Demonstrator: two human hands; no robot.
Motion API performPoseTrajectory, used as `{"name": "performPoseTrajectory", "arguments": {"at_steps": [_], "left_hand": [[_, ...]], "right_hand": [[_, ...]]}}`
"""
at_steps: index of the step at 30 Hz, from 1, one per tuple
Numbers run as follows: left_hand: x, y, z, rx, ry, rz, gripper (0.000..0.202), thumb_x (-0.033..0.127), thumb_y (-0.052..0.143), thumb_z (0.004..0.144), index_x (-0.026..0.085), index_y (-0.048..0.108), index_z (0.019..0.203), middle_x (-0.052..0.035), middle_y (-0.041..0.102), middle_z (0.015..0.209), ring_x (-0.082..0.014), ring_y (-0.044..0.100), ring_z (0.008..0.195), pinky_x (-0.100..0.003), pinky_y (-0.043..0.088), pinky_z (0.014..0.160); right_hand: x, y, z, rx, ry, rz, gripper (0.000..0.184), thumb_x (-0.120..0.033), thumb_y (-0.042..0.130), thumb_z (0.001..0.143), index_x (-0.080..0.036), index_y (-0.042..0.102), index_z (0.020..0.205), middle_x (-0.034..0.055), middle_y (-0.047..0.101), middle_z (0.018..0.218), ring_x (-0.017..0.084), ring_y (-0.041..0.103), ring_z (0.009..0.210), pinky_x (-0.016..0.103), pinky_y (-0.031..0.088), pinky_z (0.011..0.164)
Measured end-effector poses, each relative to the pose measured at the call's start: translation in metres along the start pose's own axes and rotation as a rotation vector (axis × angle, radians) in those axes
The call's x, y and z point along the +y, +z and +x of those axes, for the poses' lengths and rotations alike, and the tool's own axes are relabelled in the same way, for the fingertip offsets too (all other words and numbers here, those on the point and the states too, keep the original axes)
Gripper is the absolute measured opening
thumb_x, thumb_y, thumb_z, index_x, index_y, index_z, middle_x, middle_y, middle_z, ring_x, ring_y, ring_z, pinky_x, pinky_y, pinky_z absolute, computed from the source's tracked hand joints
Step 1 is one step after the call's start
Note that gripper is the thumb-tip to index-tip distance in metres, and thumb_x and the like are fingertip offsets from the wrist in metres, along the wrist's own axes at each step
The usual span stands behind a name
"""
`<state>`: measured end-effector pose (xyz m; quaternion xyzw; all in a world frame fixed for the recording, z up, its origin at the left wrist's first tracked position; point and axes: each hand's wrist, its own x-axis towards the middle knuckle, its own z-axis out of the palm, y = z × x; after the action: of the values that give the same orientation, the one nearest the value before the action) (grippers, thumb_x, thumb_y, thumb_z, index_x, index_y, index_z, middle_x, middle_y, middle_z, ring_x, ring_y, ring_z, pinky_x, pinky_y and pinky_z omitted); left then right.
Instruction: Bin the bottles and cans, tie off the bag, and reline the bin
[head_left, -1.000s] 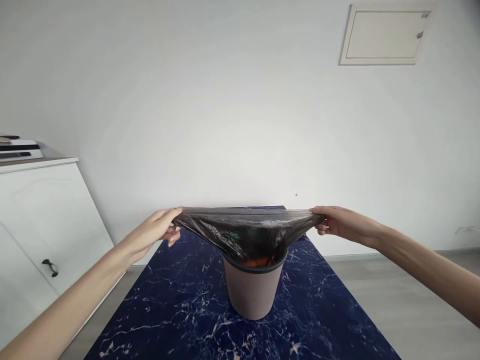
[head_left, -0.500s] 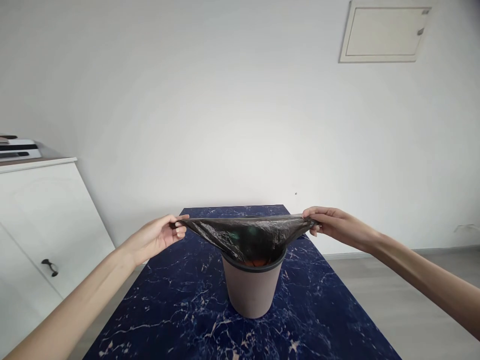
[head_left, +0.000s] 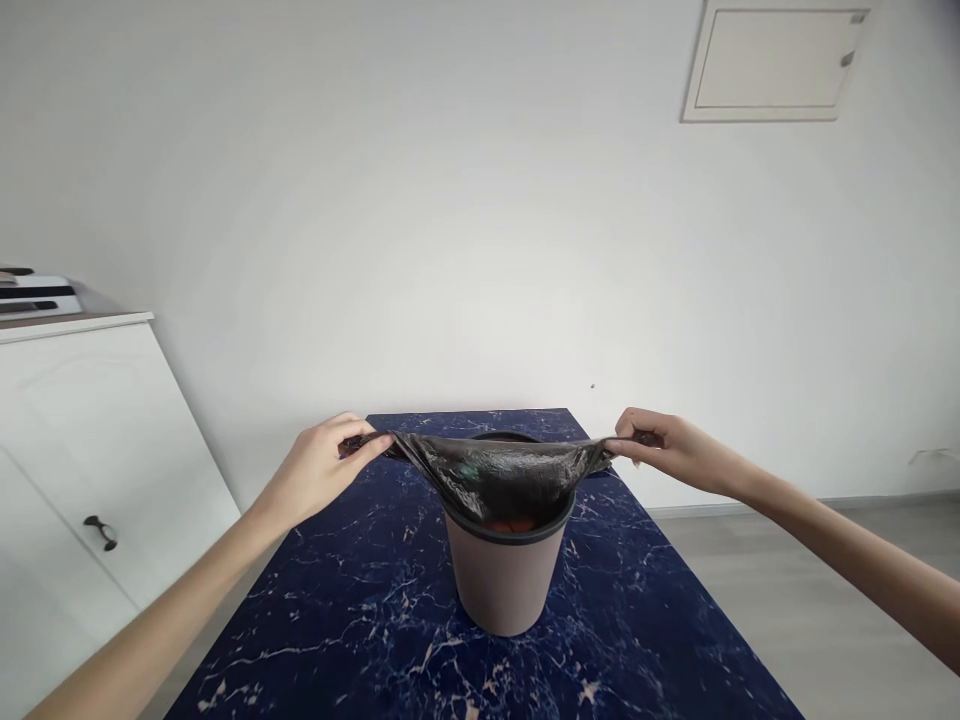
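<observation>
The greyish-pink waste bin stands upright on the dark-blue marble-patterned table, at six o'clock in the view. The black plastic bin bag rises from its mouth, upper edge drawn nearly level. Something orange shows just inside the front of the dark rim; identity not determinable.

Principal risk, in this assessment: the thin film tearing at either grip, should the sideways pull increase. Secondary risk: the bin tipping or lifting if the bag snags on the rim, since neither hand steadies the bin. An uneven pull could let one corner slip.

Left hand, at ten o'clock from the bin, grasps a bunched bag corner between thumb and fingers. Right hand, at two o'clock, grasps the opposite corner likewise. Forearms reach inward from eight and four o'clock.
</observation>
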<state>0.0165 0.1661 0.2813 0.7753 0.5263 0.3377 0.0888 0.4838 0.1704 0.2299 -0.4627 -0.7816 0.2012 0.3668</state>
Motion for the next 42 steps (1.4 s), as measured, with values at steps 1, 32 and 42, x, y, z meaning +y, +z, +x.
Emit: {"name": "performPoseTrajectory", "arguments": {"at_steps": [1,32,42], "left_hand": [[0.001,-0.001,0.0,-0.039,-0.016,-0.048,0.046,0.068,0.067,0.092,0.024,0.075,0.081,-0.0059,0.07,0.092,-0.0227,0.063,0.082,-0.029,0.047,0.073],[0.047,0.064,0.02,-0.155,0.142,0.058,0.003,0.025,0.07,0.086,0.025,0.072,0.085,-0.0009,0.067,0.062,-0.018,0.052,0.048,-0.03,0.031,0.052],[0.039,0.067,0.026,-0.286,0.157,0.049,0.029,0.006,0.06,0.07,0.026,0.078,0.08,-0.002,0.069,0.061,-0.0187,0.055,0.047,-0.03,0.031,0.051]], "right_hand": [[-0.001,-0.001,0.0,-0.052,0.028,0.085,0.048,-0.069,0.068,0.097,-0.026,0.065,0.076,0.0046,0.064,0.086,0.023,0.055,0.079,0.038,0.045,0.073],[-0.034,0.05,0.034,-0.123,0.246,1.051,0.039,-0.028,0.092,0.086,-0.023,0.073,0.121,0.0064,0.077,0.115,0.019,0.074,0.098,0.036,0.063,0.102],[-0.035,0.048,0.034,-0.04,0.007,0.565,0.041,-0.063,0.07,0.099,-0.027,0.082,0.085,0.0076,0.078,0.107,0.028,0.067,0.115,0.047,0.05,0.107]]}}
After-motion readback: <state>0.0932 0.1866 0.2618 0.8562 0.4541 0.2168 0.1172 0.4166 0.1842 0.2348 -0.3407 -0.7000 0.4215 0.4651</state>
